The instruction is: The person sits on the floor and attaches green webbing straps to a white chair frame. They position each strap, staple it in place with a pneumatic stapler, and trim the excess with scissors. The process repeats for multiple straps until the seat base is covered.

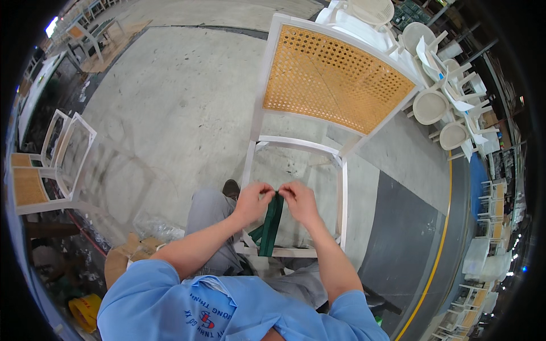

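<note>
Both my hands meet over the open seat of a white chair frame (343, 199) that has a woven cane back (335, 77). My left hand (252, 202) pinches the upper end of a dark green strap (272, 226) between thumb and fingers. At the same end, my right hand (300, 202) pinches from the other side, fingertips close to those of the left. The strap hangs down toward the front rail (284, 252), with a second stretch of green beside it on the left. My fingertips hide the exact edge they grip.
Another white chair frame with cane panels (51, 170) lies at the left. Cardboard (128, 256), clear plastic (156, 227) and a yellow object (85, 311) are at lower left. Pale chairs (429, 106) are piled at upper right. A yellow line (435, 256) runs along the floor.
</note>
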`<state>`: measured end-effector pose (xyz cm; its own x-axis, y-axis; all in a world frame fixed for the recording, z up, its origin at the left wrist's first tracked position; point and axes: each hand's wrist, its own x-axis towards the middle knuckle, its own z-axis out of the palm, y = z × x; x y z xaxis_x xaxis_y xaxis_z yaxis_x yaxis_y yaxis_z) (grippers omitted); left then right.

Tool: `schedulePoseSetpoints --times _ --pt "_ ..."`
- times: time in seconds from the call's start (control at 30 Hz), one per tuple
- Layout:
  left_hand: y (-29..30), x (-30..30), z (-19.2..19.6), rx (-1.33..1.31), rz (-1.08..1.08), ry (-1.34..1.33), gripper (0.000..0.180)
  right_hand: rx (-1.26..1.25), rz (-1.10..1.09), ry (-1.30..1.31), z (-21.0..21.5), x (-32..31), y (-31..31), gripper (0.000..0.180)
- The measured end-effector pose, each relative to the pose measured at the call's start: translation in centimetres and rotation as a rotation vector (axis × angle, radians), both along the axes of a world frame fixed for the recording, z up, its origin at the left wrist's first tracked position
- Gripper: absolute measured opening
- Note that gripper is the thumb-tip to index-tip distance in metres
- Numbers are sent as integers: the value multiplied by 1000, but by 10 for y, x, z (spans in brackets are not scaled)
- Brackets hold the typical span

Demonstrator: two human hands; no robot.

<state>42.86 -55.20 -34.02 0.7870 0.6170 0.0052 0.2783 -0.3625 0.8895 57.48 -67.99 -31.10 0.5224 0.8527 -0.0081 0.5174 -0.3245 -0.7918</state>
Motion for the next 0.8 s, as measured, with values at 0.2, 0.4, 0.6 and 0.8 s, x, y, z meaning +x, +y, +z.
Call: schedulePoseSetpoints --times 0.2,0.4,0.6,0.8 --pt "85 62 -77 -5 417 250 64 -8 -11 -130 -77 91 109 17" --pt "87 77 -109 -535 297 325 64 -227 -46 -128 -104 130 167 15" --pt "85 72 -117 -825 362 206 63 -299 9 -88 -111 133 175 14" --pt "105 108 -95 -738 428 94 73 -298 -15 -54 -105 130 173 14"
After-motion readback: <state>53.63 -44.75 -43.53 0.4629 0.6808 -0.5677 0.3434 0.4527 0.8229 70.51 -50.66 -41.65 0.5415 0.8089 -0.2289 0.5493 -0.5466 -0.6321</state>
